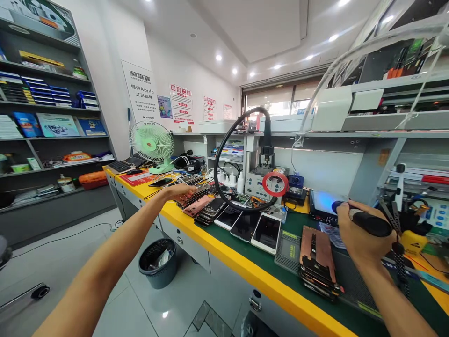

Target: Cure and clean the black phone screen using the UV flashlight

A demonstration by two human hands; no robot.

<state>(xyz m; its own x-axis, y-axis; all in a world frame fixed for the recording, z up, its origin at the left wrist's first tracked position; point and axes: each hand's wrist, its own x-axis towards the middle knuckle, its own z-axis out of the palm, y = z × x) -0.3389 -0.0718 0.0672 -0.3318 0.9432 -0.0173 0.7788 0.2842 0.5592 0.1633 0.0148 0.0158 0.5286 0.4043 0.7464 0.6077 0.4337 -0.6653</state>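
Note:
My right hand (365, 236) is wrapped round a black flashlight (372, 222). A blue glow shows just beyond its front end, on the flat top of a black-framed device (321, 202). My left hand (179, 191) reaches far out over the bench, its fingers bent together at a pile of phone parts (192, 199); what they pinch, if anything, is too small to make out. Close to that hand lie copper-coloured phone panels (199, 206) and a stack of dark phone parts (211, 210). Between my hands rests a white-framed phone (266, 232) beside other phones.
A stack of copper-coloured panels (317, 252) stands near the bench's yellow front edge (242, 276). A thick black hose (219, 159) loops above the phones, by a red ring (275, 184). A green fan (150, 144) is at far left, a waste bin (157, 269) on the floor.

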